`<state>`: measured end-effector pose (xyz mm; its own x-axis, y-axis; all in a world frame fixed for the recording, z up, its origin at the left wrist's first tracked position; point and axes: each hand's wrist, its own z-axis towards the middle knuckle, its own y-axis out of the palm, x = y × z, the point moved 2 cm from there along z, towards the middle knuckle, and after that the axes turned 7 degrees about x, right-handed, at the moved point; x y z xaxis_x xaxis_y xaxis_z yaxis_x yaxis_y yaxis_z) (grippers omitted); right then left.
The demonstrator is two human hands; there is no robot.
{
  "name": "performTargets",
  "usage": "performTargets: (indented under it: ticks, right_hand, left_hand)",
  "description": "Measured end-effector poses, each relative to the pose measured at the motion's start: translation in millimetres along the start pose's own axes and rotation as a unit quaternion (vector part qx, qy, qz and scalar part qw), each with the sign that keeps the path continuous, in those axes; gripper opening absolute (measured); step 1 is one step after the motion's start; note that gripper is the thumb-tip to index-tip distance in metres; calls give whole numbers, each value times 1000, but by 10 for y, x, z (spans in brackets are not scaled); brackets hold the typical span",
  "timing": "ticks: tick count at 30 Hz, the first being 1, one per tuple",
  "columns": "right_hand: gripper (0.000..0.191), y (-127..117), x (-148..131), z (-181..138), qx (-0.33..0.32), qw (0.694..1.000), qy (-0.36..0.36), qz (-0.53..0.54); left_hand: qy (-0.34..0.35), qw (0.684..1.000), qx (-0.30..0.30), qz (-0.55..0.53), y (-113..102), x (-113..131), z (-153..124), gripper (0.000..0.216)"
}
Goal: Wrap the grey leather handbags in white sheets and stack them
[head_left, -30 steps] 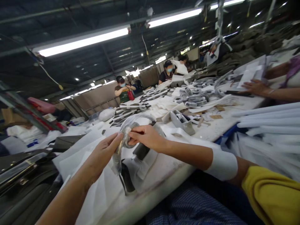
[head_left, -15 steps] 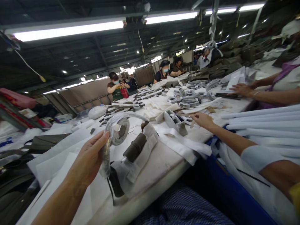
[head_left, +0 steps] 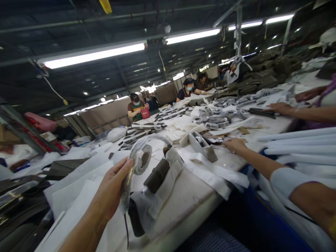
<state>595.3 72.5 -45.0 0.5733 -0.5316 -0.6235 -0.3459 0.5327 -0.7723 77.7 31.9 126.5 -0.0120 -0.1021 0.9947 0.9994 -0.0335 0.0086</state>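
My left hand [head_left: 115, 182] pinches a clear plastic bag [head_left: 126, 196] holding a coiled grey strap [head_left: 144, 161], raised above the table. Close beside it lies a dark olive roll [head_left: 156, 176], partly wrapped in thin white sheeting. My right hand [head_left: 235, 145] reaches far across the table, palm down. Its fingers are bent together at a small pile of flat pieces [head_left: 215, 140]; whatever is in the fingertips is too small to make out. Just left of that hand stands a small pale box [head_left: 209, 153] with dark items in it.
Several coiled straps [head_left: 216, 120] and white sheets [head_left: 173, 126] cover the table's far part. Right of the table edge is a blue bin [head_left: 265, 213], with white tubes [head_left: 301, 141] by it. A co-worker's hands [head_left: 280, 106] are at the far right; people work farther back.
The view has shifted, so most things sit lower and farther right. My left hand still holds the bagged strap. My right hand remains by the flat pieces. At far right, the co-worker's hands have moved.
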Motion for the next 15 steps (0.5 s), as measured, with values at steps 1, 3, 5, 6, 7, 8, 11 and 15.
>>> performTargets:
  ticks: [1, 3, 5, 6, 7, 8, 11, 15]
  right_hand:
    - [22, -47, -3, -36, 14, 1000, -5, 26]
    - [30, -134, -32, -117, 47, 996, -13, 77]
    - [37, -202, -120, -221, 73, 989, -26, 125]
    - [39, -226, -198, -293, 76, 984, -41, 155]
    - [40, -246, -303, -386, 71, 977, -62, 190]
    - [42, -262, -435, -507, 55, 967, -89, 231]
    - [51, -307, -957, -1054, -58, 915, -191, 351]
    - [41, -343, -1663, -1933, -214, 856, -277, 380]
  left_hand:
    - [1, 1000, -4, -2, -8, 0, 0, 40]
    - [5, 1000, -17, -4, -15, 2, 1, 41]
    - [8, 1000, -21, -9, -14, 5, 1, 43]
    - [9, 1000, -21, -10, -12, 6, 0, 43]
    - [12, 1000, -19, -11, -9, 6, -1, 43]
    - [17, 1000, -19, -11, -3, 6, -3, 44]
    - [39, 999, -30, -11, 20, 2, -16, 46]
    - [58, 997, -55, -5, 48, 7, -67, 47]
